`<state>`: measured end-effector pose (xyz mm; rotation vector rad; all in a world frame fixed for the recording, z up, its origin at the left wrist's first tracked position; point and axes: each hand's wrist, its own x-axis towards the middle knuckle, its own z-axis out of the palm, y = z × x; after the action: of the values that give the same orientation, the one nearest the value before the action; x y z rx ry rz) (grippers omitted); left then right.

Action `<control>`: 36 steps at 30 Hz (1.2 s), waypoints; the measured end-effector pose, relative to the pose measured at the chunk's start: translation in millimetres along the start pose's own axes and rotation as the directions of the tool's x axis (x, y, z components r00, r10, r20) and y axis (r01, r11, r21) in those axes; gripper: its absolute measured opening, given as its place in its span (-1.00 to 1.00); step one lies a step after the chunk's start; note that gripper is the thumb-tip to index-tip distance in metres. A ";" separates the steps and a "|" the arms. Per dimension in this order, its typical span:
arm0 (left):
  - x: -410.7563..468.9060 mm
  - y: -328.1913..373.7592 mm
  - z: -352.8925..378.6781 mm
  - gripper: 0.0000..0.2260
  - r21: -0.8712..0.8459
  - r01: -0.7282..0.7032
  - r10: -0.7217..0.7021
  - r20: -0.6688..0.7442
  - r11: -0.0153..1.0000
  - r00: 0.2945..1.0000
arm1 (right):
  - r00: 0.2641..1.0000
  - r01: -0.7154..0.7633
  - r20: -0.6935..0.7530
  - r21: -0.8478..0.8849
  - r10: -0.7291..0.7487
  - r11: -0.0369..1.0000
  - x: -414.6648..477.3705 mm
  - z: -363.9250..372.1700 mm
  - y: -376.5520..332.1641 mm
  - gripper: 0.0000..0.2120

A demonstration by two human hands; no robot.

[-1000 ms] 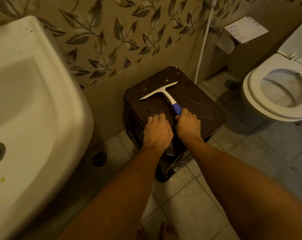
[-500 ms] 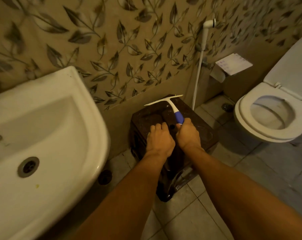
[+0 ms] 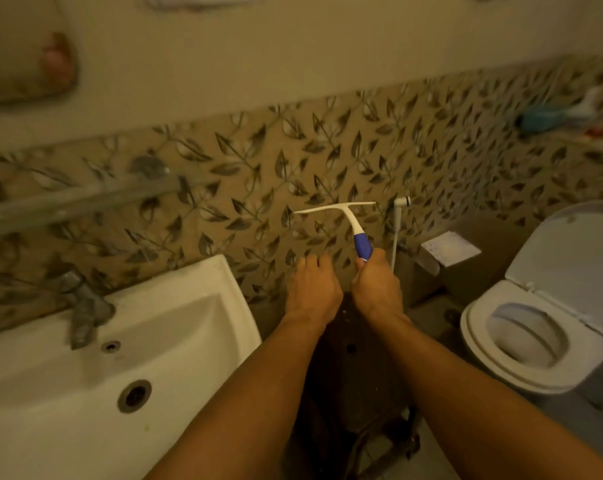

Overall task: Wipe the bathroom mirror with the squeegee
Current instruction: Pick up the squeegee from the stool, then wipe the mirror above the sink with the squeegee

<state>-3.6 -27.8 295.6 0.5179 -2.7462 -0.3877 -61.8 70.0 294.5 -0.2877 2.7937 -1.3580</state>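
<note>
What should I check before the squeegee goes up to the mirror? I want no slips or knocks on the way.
1. Grip: right hand is closed on the blue handle of the squeegee: ok.
2. Blade: it points up, clear of the wall, level across: ok.
3. Left hand: empty, fingers curled, beside the right hand: ok.
4. Path on the left: the sink and tap stand apart from the blade: ok.
5. Spray hose hangs close to the right of the handle: not ok, mind it.
6. Mirror: blurred at the upper left edge, state unclear: cannot tell.
</note>
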 end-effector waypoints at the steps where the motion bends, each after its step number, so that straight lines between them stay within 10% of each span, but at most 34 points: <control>1: 5.2 0.1 -18.1 -0.67 0.004 -0.005 0.006 -0.034 1.000 0.999 | 1.000 0.021 -0.007 0.006 -0.021 1.000 0.9 -11.7 -16.7 -0.75; 18: 40.3 -12.0 -310.0 -0.62 0.158 0.075 -0.001 -0.427 0.985 0.904 | 0.898 0.420 -0.169 0.055 -0.407 0.906 -25.2 -145.6 -295.1 -0.71; 36: -0.9 -147.3 -531.7 -0.47 0.306 0.326 -0.096 -0.580 0.895 0.809 | 0.578 0.791 -0.285 -0.034 -0.765 0.610 -112.5 -141.2 -560.4 -0.37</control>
<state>231.1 -267.5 733.5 0.8923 -2.1889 0.2553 121.8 -139.1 813.4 -1.6288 2.8848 -1.7563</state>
